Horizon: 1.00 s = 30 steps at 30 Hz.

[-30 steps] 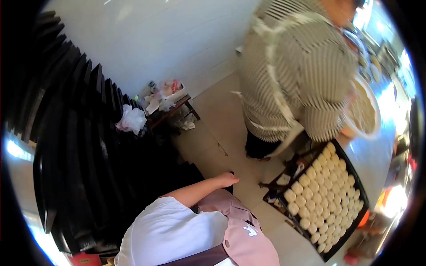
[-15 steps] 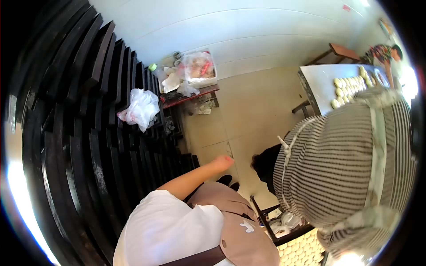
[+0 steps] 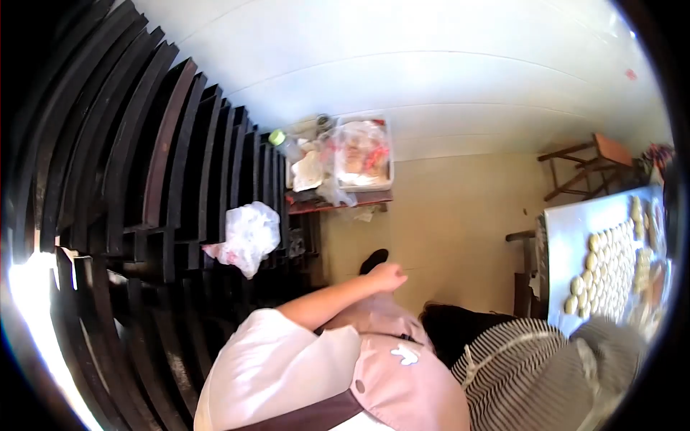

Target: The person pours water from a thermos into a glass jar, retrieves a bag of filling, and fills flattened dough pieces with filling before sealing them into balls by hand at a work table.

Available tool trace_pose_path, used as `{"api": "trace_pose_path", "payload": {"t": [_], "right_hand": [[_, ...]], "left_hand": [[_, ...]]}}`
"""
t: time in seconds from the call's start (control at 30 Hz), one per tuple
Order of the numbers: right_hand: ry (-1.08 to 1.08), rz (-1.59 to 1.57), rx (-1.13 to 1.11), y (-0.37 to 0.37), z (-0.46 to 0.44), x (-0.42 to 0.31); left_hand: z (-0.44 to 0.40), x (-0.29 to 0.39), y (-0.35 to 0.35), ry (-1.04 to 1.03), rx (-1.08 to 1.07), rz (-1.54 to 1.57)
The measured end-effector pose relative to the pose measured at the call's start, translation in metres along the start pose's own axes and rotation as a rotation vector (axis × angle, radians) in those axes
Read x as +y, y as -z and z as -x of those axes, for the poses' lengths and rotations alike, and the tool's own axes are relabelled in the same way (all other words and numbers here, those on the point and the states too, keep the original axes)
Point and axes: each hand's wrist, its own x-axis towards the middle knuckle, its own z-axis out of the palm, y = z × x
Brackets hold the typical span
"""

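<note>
My left hand (image 3: pixel 387 276) is held in front of my apron (image 3: pixel 410 373), its fingers curled into a loose fist. Nothing shows in it. A white sleeve (image 3: pixel 251 359) covers my upper left arm. Nearest to this hand are the apron front and a dark shoe (image 3: pixel 374 261) on the floor beyond it. My right hand is out of the picture.
Black stacked trays or shelves (image 3: pixel 154 179) fill the left, with a white plastic bag (image 3: pixel 251 233) on them. Ahead, a low bench (image 3: pixel 338 201) carries a plastic bin (image 3: pixel 390 161) and a green-capped bottle (image 3: pixel 282 140). At right are a person in striped clothing (image 3: pixel 525 373), a stool (image 3: pixel 611 149) and a metal table (image 3: pixel 564 223) with dough pieces.
My view has shifted, so the bench, bag and table sit lower and farther right. More of the table shows. The striped person has dropped toward the lower right. My left hand stays closed.
</note>
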Motion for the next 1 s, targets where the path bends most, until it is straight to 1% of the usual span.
{"api": "trace_pose_path", "payload": {"t": [0.07, 0.13, 0.17, 0.2, 0.27, 0.3, 0.4, 0.47, 0.6, 0.63, 0.67, 0.73, 0.83, 0.9, 0.93, 0.97, 1.0], "right_hand": [[-0.05, -0.009, -0.011, -0.007, -0.016, -0.026], [-0.097, -0.032, -0.009, -0.009, -0.035, -0.043], [-0.126, -0.056, -0.004, -0.011, -0.042, -0.048], [-0.154, -0.083, 0.004, -0.011, -0.048, -0.056], [-0.224, -0.159, 0.03, -0.011, -0.057, -0.07], [-0.257, -0.2, 0.048, -0.012, -0.063, -0.078], [-0.344, -0.339, 0.091, -0.017, -0.087, -0.099], [-0.395, -0.426, 0.127, -0.011, -0.11, -0.109], [-0.494, -0.609, 0.223, 0.01, -0.154, -0.14], [-0.516, -0.659, 0.25, 0.015, -0.166, -0.15], [-0.538, -0.707, 0.28, 0.018, -0.173, -0.159], [-0.597, -0.796, 0.344, 0.029, -0.186, -0.177], [-0.671, -0.81, 0.427, 0.034, -0.224, -0.194], [-0.598, -0.529, 0.4, 0.02, -0.253, -0.175], [-0.575, -0.4, 0.386, 0.003, -0.265, -0.177], [-0.652, -0.551, 0.439, 0.006, -0.267, -0.204], [-0.716, -0.643, 0.467, 0.009, -0.271, -0.223]], "left_hand": [[-0.025, 0.026, 0.041, -0.028, 0.019, -0.099], [-0.059, 0.052, 0.082, -0.121, 0.059, -0.062], [-0.077, 0.067, 0.095, -0.181, 0.054, -0.049], [-0.102, 0.081, 0.109, -0.18, -0.001, -0.031], [-0.137, 0.124, 0.136, -0.194, -0.021, -0.023], [-0.155, 0.143, 0.142, -0.235, -0.029, -0.02], [-0.216, 0.196, 0.149, -0.333, -0.092, -0.064], [-0.261, 0.22, 0.138, -0.373, -0.148, -0.031], [-0.307, 0.295, 0.147, -0.406, -0.305, -0.335], [-0.326, 0.303, 0.148, -0.447, -0.379, -0.232], [-0.327, 0.333, 0.158, -0.46, -0.416, -0.235], [-0.358, 0.36, 0.166, -0.467, -0.46, -0.243], [-0.409, 0.404, 0.175, -0.446, -0.441, -0.413], [-0.444, 0.44, 0.179, -0.469, -0.498, -0.411], [-0.463, 0.457, 0.182, -0.48, -0.54, -0.422], [-0.485, 0.475, 0.182, -0.504, -0.598, -0.432], [-0.509, 0.495, 0.181, -0.54, -0.627, -0.507]]}}
